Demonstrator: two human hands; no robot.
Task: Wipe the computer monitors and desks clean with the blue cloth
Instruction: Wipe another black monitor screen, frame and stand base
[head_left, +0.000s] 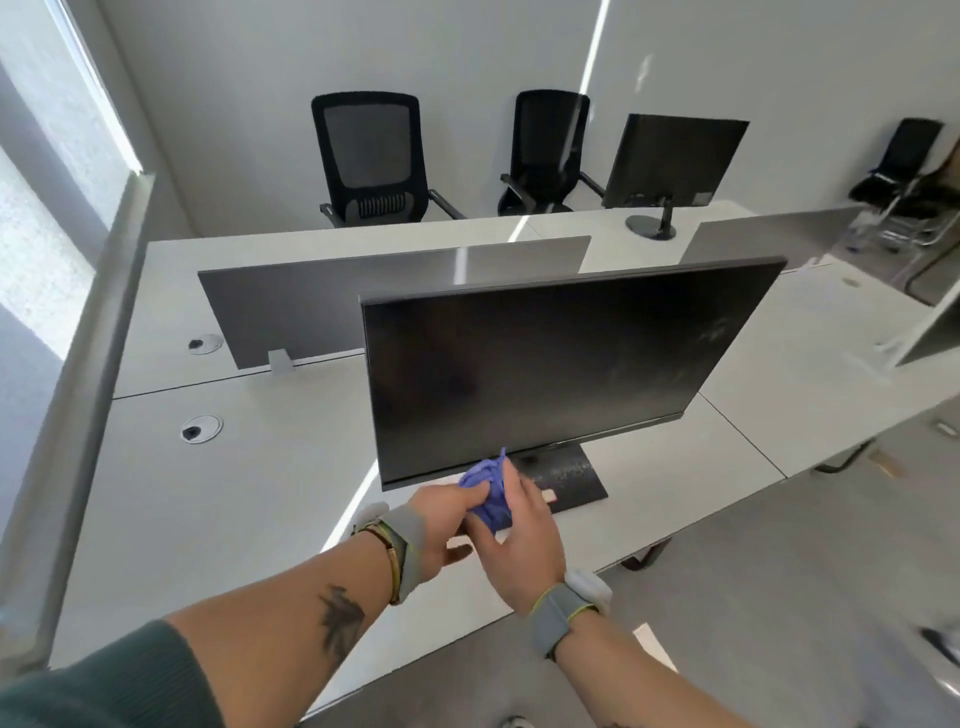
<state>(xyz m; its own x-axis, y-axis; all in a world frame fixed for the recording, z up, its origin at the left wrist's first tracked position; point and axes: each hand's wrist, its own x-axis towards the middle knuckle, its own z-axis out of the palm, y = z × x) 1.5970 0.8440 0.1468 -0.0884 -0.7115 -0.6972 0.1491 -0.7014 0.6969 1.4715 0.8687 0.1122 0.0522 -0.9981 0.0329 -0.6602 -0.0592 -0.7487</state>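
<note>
A bunched blue cloth (488, 491) sits between both my hands, just below the bottom edge of the near monitor (550, 364), whose dark screen shows faint smears at the right. My left hand (441, 525) grips the cloth from the left and my right hand (519, 540) holds it from the right. Both hands hover over the white desk (234, 493) in front of the monitor's black base (566, 480). A second monitor (675, 161) stands on the far desk with its back toward me.
Grey divider panels (322, 296) run between the near and far desks. Two cable grommets (201, 428) lie at the left. Black office chairs (371, 156) stand behind the far desk, another at the far right. A window sill lines the left side.
</note>
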